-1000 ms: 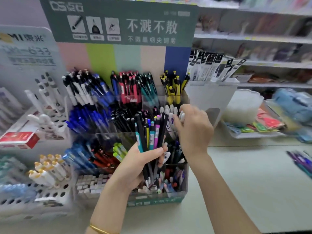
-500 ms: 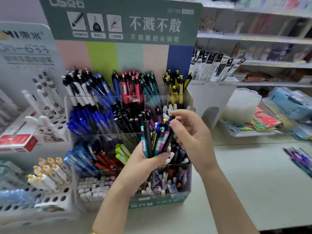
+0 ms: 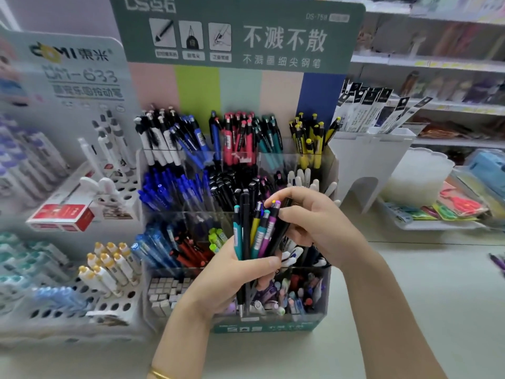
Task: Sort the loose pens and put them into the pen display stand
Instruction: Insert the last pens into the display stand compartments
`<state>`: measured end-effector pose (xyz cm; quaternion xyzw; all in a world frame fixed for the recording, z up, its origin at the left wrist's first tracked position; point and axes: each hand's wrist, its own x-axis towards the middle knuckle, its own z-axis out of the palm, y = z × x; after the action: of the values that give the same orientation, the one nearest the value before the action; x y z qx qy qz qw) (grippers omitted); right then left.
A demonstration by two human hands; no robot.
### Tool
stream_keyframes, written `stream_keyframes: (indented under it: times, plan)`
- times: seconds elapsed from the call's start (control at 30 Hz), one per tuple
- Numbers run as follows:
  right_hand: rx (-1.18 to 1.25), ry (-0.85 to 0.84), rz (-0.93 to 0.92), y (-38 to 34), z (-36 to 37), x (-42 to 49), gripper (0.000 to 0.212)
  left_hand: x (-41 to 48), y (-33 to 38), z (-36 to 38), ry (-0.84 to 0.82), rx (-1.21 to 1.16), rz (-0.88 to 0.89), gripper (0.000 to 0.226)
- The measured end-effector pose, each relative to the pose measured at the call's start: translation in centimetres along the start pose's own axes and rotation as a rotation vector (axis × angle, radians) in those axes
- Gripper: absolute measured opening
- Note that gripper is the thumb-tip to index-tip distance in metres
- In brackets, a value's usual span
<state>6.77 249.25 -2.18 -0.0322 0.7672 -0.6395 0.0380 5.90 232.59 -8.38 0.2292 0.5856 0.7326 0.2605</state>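
Left hand [image 3: 237, 272]: your fingers are wrapped tight around a bundle of loose pens [image 3: 255, 233], held upright with the clicker ends up; teal, yellow, purple and black barrels show.
Right hand [image 3: 314, 222]: your fingers are pinched on the top of a black pen [image 3: 281, 228] at the right edge of the bundle; a second ago this hand was up at the white pens behind, so it has come back to the bundle for the next pick.
What that means: one pen looks delivered and the black one seems next; most of the bundle is left to sort.
Just behind your fingers: the pen display stand [image 3: 322, 294], clear-walled, its compartments grouped by colour.
Likely slot: the black pens [image 3: 229, 187] stand just beyond and left of your right-hand fingers, a short lift away.
Further behind: blue pens [image 3: 169, 190] to the left, white pens [image 3: 303, 177] straight past your right hand, yellow pens [image 3: 308, 143] in the back row.
Caution: your left grip is crowded, so drawing one pen out may drag its neighbours.
Well right of your fingers: more loose purple pens [image 3: 498, 262] lie on the surface [image 3: 423, 283].
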Motion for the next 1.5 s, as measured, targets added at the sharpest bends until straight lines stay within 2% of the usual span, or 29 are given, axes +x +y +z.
stream_keyframes:
  times: [0.17,0.37,0.5,0.53,0.63,0.67,0.7,0.8,0.87,0.97,1.03,1.17,1.37,1.5]
  plan:
    - [0.010,0.062,-0.063,-0.5,0.8,0.6,0.007,-0.3,0.5,-0.4,-0.032,-0.153,-0.041,0.032]
    - [0.069,0.383,-0.165,-1.2,-0.5,1.2,0.003,-0.5,0.5,-0.9,-0.029,-0.046,-0.120,0.027]
    - [0.087,0.243,-0.145,-1.1,-0.4,0.8,0.003,-0.1,0.5,-0.5,-0.033,0.017,-0.138,0.026]
    - [0.081,0.285,-0.177,-1.0,-0.4,0.8,0.001,0.1,0.6,-0.5,-0.037,0.048,-0.135,0.025]
    - [0.099,0.635,-0.413,-1.4,-1.3,0.4,0.009,0.3,1.0,-0.6,-0.015,0.149,-0.140,0.024]
    - [0.065,0.703,-0.471,-1.7,-1.7,0.2,0.011,0.4,1.0,-0.6,-0.001,0.174,-0.140,0.023]
    - [0.018,0.707,-0.491,-2.0,-1.9,-0.2,0.010,0.5,1.0,-0.5,0.010,0.198,-0.141,0.021]
    - [-0.105,0.569,-0.427,-2.1,-1.3,-1.3,0.010,1.0,0.8,-0.3,0.050,0.253,-0.141,0.016]
    - [-0.166,0.494,-0.334,-1.7,-1.1,-1.6,0.010,1.4,0.8,0.1,0.062,0.294,-0.122,0.013]
    - [-0.368,0.251,-0.133,-0.9,-0.8,-1.5,0.018,1.7,1.1,0.6,0.055,0.330,-0.096,0.016]
    - [-0.376,0.174,-0.107,-0.5,-0.5,-1.5,0.018,1.8,1.3,0.6,0.040,0.335,-0.087,0.010]
    - [-0.243,0.203,-0.118,-0.9,-0.5,-1.3,0.003,1.9,1.6,0.9,-0.001,0.327,-0.064,0.009]
    - [-0.196,0.122,-0.112,-1.1,-1.0,-0.9,0.008,2.2,1.8,0.7,-0.020,0.338,-0.058,0.009]
    - [-0.035,0.257,-0.174,-0.9,-1.3,-0.5,0.004,2.4,2.1,0.8,-0.031,0.263,-0.097,0.017]
